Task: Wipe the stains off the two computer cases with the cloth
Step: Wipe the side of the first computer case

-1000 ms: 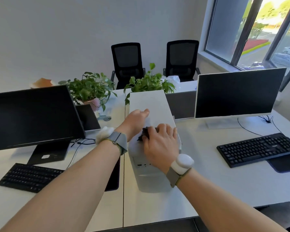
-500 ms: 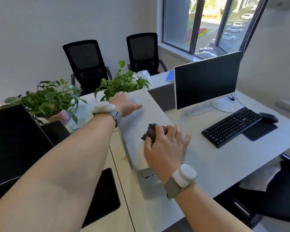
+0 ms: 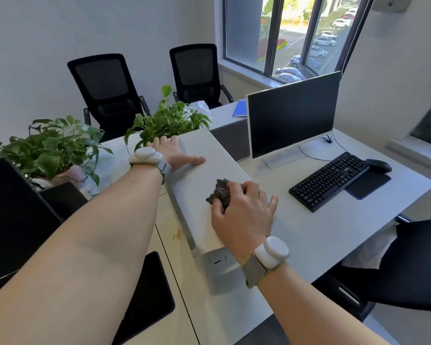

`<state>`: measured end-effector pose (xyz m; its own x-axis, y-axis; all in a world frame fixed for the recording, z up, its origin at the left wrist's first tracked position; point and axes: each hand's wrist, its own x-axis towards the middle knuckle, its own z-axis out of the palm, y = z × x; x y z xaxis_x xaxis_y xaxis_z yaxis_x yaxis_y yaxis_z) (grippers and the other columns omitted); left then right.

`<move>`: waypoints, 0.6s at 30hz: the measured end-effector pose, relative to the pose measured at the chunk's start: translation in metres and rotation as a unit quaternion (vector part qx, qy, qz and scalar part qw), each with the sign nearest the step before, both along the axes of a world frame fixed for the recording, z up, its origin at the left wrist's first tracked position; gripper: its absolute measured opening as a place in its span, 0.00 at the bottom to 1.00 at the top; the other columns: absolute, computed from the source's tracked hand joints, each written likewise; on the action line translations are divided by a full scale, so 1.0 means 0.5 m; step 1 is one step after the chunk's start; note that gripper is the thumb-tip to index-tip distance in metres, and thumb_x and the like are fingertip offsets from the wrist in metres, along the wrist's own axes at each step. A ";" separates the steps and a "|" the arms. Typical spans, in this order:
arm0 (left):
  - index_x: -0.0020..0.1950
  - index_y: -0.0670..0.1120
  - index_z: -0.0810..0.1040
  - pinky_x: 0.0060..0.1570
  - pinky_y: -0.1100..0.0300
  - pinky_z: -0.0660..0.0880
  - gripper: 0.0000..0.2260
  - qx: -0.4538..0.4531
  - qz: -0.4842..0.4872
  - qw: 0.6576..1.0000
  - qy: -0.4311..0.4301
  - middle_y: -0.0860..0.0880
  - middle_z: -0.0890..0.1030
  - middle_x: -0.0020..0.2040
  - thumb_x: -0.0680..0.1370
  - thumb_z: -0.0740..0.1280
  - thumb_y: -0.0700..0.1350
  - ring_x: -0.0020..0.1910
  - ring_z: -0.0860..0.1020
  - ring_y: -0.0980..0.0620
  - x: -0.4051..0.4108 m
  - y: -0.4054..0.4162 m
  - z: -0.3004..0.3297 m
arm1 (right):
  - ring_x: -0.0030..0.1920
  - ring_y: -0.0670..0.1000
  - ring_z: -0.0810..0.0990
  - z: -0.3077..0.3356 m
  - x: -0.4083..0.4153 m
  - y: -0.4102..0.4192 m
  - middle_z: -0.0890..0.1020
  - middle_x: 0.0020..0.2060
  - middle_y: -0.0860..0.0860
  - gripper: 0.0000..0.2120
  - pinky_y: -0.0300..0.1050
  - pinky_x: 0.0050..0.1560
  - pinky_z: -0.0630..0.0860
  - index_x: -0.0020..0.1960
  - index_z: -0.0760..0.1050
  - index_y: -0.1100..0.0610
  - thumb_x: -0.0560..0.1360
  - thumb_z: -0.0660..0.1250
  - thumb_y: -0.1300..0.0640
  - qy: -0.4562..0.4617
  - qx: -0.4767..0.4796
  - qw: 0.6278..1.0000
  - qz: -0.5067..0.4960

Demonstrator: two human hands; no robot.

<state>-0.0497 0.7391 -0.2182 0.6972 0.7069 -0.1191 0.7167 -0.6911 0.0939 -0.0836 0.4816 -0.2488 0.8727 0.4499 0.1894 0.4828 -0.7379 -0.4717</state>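
The right hand (image 3: 241,210) curls its fingers round a crumpled dark grey cloth (image 3: 220,191), pressing it onto the top of the white box-shaped computer case (image 3: 199,175). The left hand (image 3: 174,151) lies flat with fingers straight on the case's far end.

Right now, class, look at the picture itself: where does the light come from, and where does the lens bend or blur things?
Head view: daylight enters through the window, overexposed at its top; the right hand throws a soft shadow on the white computer case; the wide lens bows the near forearms and tilts the monitor; the plants look slightly soft.
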 end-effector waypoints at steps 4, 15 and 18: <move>0.69 0.48 0.68 0.66 0.43 0.65 0.62 0.029 -0.005 0.999 0.013 0.42 0.75 0.63 0.47 0.51 0.89 0.64 0.72 0.39 -0.001 -0.004 0.015 | 0.73 0.59 0.68 -0.007 0.004 -0.001 0.74 0.64 0.51 0.24 0.71 0.76 0.52 0.68 0.73 0.47 0.76 0.61 0.39 -0.016 -0.003 1.000 0.004; 0.77 0.48 0.64 0.67 0.41 0.63 0.60 0.070 0.096 0.990 0.080 0.36 0.70 0.73 0.57 0.47 0.88 0.71 0.68 0.34 -0.058 -0.057 0.024 | 0.55 0.54 0.74 -0.008 0.180 -0.070 0.76 0.54 0.48 0.19 0.55 0.64 0.69 0.64 0.76 0.46 0.75 0.64 0.40 -0.062 0.017 0.986 0.155; 0.77 0.48 0.65 0.65 0.42 0.64 0.58 0.068 0.139 0.983 0.094 0.36 0.72 0.71 0.60 0.47 0.87 0.68 0.70 0.34 -0.074 -0.102 0.024 | 0.56 0.53 0.72 -0.004 0.259 -0.089 0.75 0.55 0.48 0.17 0.53 0.64 0.68 0.65 0.75 0.45 0.77 0.66 0.43 -0.069 0.020 0.973 0.221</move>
<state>-0.0865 0.6881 -0.2063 0.4488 0.8856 -0.1191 0.8759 -0.4624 -0.1375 0.0461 0.4373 -0.2508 0.5614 0.7649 0.3158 0.8089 -0.4268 -0.4043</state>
